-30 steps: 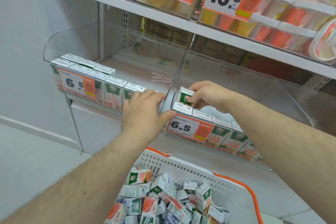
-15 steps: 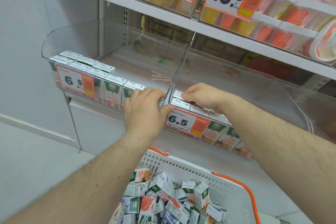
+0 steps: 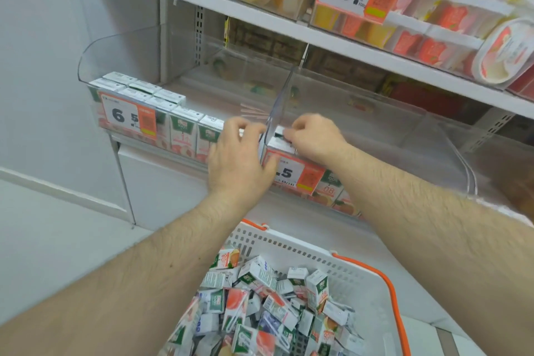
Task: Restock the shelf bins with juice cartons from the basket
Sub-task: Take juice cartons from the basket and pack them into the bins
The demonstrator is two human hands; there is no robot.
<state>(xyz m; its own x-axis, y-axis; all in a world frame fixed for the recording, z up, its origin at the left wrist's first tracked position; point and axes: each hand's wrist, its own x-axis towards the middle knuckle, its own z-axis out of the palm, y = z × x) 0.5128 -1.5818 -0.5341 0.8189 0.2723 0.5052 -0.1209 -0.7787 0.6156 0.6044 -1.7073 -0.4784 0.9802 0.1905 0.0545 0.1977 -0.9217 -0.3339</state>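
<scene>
Two clear shelf bins stand side by side, the left bin (image 3: 95, 61) and the right bin (image 3: 450, 147), split by a clear divider (image 3: 280, 101). Juice cartons (image 3: 182, 130) line the left bin's front; a front row of cartons (image 3: 329, 189) shows in the right bin. My right hand (image 3: 315, 136) pinches a juice carton (image 3: 281, 141) at the right bin's front left corner, beside the divider. My left hand (image 3: 237, 153) grips the bins' front rim at the divider, fingers over the top and thumb on the 6.5 price tag (image 3: 291, 173). Below, a white basket (image 3: 303, 253) holds several loose cartons (image 3: 260, 312).
An upper shelf (image 3: 260, 17) hangs over the bins with price tags 9.9 and 16.8 and packed snacks behind them. The basket has orange handles (image 3: 387, 283). A pale wall and floor lie to the left. The rear of both bins holds no cartons.
My right hand has lowered its carton from tilted above the row down into the right bin's front corner. My left hand stays on the rim at the divider.
</scene>
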